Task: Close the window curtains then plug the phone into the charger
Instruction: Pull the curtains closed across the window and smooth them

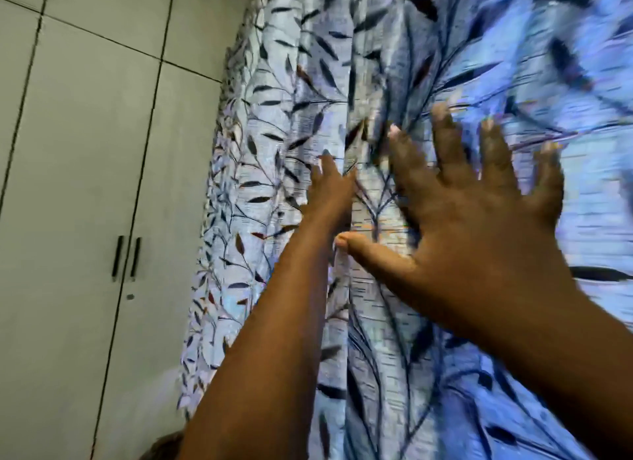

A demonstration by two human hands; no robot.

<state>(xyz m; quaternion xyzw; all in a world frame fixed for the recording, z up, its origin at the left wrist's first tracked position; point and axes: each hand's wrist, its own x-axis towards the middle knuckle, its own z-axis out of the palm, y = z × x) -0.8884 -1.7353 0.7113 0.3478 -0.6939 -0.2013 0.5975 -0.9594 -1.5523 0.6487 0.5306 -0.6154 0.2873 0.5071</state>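
The right hand (pixel 479 219), fingers spread wide, lies flat on the leaf-patterned curtain (pixel 274 117) at centre right; the left hand (pixel 330 189) at the centre reaches into a fold, grip hidden.

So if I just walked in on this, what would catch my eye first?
The leaf-patterned curtain fills the middle and right of the view, glowing blue-white as if lit from behind. Two bare hands are on it: the right hand spread wide and blurred at centre right, the left hand reaching to a fold further in. On the left stand pale wardrobe doors with two dark handles.
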